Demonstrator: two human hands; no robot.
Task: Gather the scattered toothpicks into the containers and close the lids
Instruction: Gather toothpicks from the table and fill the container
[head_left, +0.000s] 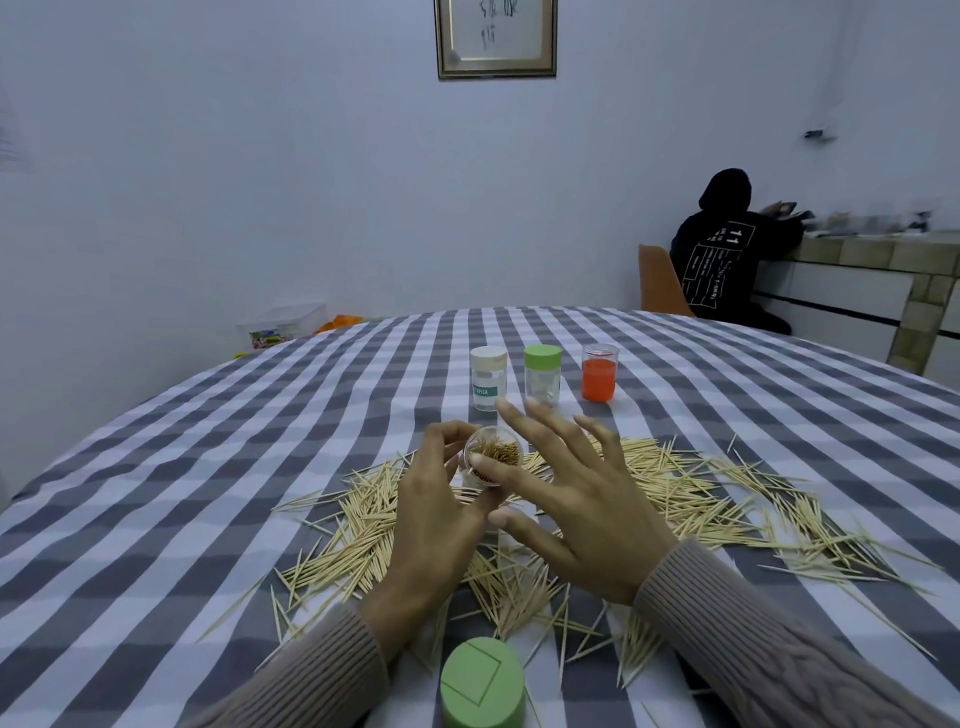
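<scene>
A person is sitting at a round desk (156, 467) covered in a grey and white checked cloth, seen from a head-worn camera looking down at both hands. The left hand (436, 514) is gripping a small clear toothpick container (492, 457), open at the top and already packed with toothpicks, tilted so its mouth is facing the camera. The right hand (576, 504) is hovering just beside the container with fingers spread wide and straight, its thumb reaching under it; it is holding nothing. Loose toothpicks (727, 504) are lying scattered across the cloth beneath and around both hands, spreading farthest to the right. A green lid (483, 683) is standing at the near edge. Farther back, three containers are standing in a row: a white-lidded container (489, 378), a green-lidded container (543, 373), and an orange container (599, 373). Another person in a dark hoodie (727, 254) is sitting in the background.
</scene>
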